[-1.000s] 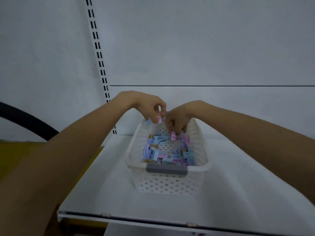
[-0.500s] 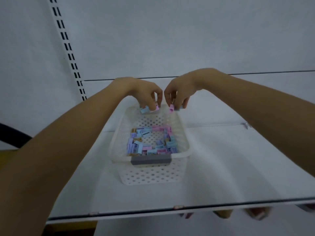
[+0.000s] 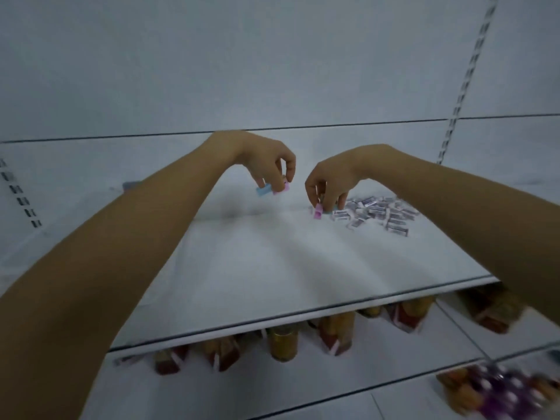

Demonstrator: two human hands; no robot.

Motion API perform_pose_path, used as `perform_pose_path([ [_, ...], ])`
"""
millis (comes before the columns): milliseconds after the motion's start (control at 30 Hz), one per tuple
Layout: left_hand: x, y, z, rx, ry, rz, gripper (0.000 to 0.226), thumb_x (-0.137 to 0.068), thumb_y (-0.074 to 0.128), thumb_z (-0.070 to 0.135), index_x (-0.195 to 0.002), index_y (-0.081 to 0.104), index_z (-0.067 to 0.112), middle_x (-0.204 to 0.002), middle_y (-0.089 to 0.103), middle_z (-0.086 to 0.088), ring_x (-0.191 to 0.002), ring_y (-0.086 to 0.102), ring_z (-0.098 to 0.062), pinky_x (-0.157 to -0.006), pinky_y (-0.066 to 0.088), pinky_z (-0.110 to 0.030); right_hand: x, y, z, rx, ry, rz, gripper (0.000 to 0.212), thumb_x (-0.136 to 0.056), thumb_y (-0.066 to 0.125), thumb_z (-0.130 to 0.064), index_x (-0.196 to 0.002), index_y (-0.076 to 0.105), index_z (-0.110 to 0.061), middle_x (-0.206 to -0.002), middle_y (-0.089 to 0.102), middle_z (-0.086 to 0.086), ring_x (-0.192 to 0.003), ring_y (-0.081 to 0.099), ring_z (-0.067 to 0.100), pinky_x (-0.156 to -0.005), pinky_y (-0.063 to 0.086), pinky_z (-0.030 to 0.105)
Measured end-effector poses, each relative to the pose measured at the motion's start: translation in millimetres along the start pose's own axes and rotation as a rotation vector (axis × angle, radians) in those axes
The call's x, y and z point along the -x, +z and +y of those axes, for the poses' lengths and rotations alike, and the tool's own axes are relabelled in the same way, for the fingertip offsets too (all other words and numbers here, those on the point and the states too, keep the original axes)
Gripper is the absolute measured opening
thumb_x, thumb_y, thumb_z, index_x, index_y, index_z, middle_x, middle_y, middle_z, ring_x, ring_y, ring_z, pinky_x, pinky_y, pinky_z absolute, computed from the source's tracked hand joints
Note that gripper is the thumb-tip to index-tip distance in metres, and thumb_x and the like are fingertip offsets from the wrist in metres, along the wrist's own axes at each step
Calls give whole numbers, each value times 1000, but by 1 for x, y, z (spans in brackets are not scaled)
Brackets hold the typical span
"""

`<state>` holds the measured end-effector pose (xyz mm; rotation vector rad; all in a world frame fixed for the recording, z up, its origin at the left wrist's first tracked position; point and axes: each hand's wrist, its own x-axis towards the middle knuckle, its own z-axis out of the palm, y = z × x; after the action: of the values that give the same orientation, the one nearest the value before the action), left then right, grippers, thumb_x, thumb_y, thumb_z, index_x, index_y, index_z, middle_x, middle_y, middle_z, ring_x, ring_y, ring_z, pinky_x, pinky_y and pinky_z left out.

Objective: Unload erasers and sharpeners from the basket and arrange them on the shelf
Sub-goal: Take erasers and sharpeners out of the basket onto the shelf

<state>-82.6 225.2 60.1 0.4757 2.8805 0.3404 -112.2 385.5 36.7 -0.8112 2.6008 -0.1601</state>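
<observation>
Head view: both grips (image 3: 274, 184) pinching sharpeners (image 3: 318, 212).

blue sharpener (image 3: 264, 190), pink sharpener (image 3: 318, 211), white shelf (image 3: 272, 262)

back wall (image 3: 272, 62): pale grey panels, one dark seam
slotted upright (image 3: 463, 77): right side of back wall
lower tier (image 3: 303, 386): below back wall, blurred jars

My single head view looks forward and down from above the white shelf (image 3: 272, 268), close in; both forearms enter from 6 o'clock, reaching toward 12 o'clock
</observation>
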Motion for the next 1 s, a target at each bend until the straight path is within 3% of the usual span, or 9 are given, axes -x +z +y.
perform_pose_path([
  [133, -47, 28, 73, -10, 82, -50, 18, -80, 67, 11, -95, 58, 16, -93, 60, -2, -73, 58, -9, -67, 51, -20, 45, 16, 78, -29, 88, -6, 15, -79, 65, 5, -86, 60, -7, -80, 61, 8, -65, 59, 15, -60, 55, 18],
  [300, -108, 45, 154, -58, 186, -101, 16, -81, 66, 11, -92, 58, 18, -91, 60, -3, -71, 58, -10, -66, 51, -20, 97, 18, 165, -77, 205, 25, 14, -78, 66, 2, -79, 60, -11, -76, 63, 3, -67, 59, 14, -57, 54, 17],
  [433, -155, 52, 207, -88, 267, -151, 19, -81, 66, 10, -97, 58, 14, -89, 61, -4, -68, 58, -11, -68, 52, -21, 127, 14, 227, -136, 284, 66, 13, -79, 66, 1, -78, 60, -10, -85, 67, 5, -74, 62, 18, -66, 56, 22],
  [533, -193, 52, 242, -130, 331, -145, 20, -80, 67, 10, -98, 58, 13, -92, 61, -5, -70, 58, -11, -68, 53, -22, 146, 4, 271, -171, 346, 118, 12, -79, 66, 0, -79, 61, -10, -77, 67, 0, -74, 64, 19, -66, 55, 22],
  [700, -258, 42, 291, -158, 421, -112, 20, -80, 67, 13, -98, 59, 15, -102, 62, -9, -75, 60, -14, -69, 55, -24, 164, -22, 336, -171, 449, 196, 11, -77, 68, -1, -81, 63, -9, -90, 66, 13, -82, 65, 27, -74, 57, 30],
  [800, -297, 36, 318, -158, 455, -112, 20, -80, 67, 13, -98, 58, 15, -104, 61, -10, -76, 59, -11, -68, 54, -21, 170, -33, 371, -183, 498, 220, 12, -76, 69, -1, -78, 63, -11, -84, 65, 7, -79, 66, 24, -64, 56, 20],
  [1000, -357, 52, 360, -198, 483, -139, 18, -81, 67, 16, -97, 58, 20, -104, 62, -6, -73, 60, -9, -68, 52, -19, 175, -43, 434, -206, 531, 234, 13, -78, 69, -2, -78, 61, -13, -85, 64, 8, -75, 63, 20, -62, 56, 18],
])
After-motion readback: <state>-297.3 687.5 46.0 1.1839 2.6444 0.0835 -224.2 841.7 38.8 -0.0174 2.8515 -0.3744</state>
